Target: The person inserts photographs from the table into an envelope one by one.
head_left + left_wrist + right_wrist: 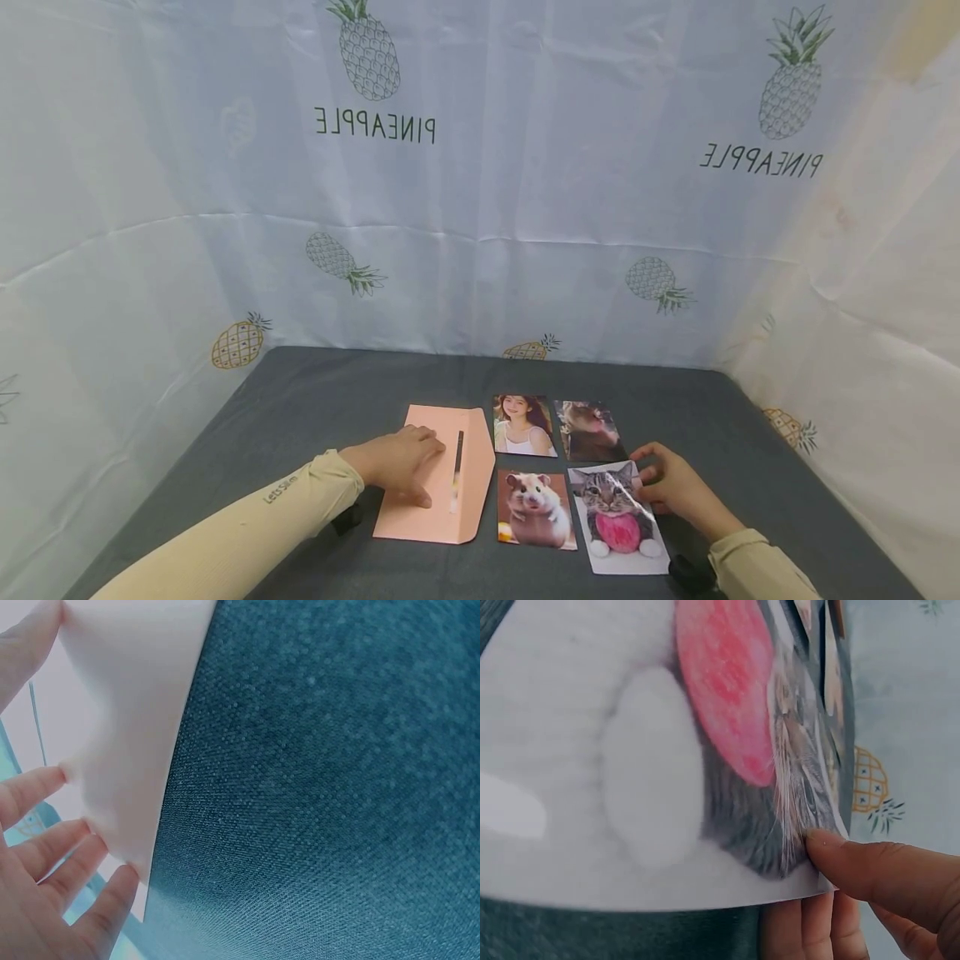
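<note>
My left hand (393,462) rests on a salmon-pink paper envelope (408,527), fingers spread across it. The flap lies unfolded toward the right, and in the opening beside it shows a narrow dark and light strip (456,471). In the left wrist view the fingertips press on the pale envelope (135,712) near its edge. With thumb on top and fingers underneath, my right hand (675,487) pinches the right edge of a cat photo (618,508). That photo (652,765) shows a cat with a pink round thing and fills much of the right wrist view.
Left of the cat photo lies a hamster photo (536,510). Behind these are a photo of a person (523,427) and a dark, glossy animal photo (590,431). All are on a dark grey cloth-covered table (330,383), enclosed by a white pineapple-print curtain (525,292).
</note>
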The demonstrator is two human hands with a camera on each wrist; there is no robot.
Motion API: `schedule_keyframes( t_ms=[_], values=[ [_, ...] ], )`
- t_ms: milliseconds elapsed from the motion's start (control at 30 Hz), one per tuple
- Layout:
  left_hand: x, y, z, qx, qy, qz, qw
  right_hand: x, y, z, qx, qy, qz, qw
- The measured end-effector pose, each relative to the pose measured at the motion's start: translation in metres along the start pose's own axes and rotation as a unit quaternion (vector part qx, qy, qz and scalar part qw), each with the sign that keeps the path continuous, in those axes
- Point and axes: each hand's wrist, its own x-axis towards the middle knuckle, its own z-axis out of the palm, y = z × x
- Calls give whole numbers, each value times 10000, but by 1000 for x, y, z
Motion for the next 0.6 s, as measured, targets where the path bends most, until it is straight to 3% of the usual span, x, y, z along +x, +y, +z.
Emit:
schedule_keyframes(
  t_ms=[600],
  values=[
    [-2,1,-2,-19,18,30,10000,-11,-19,-32,-58,-231,-293,9993]
  ],
)
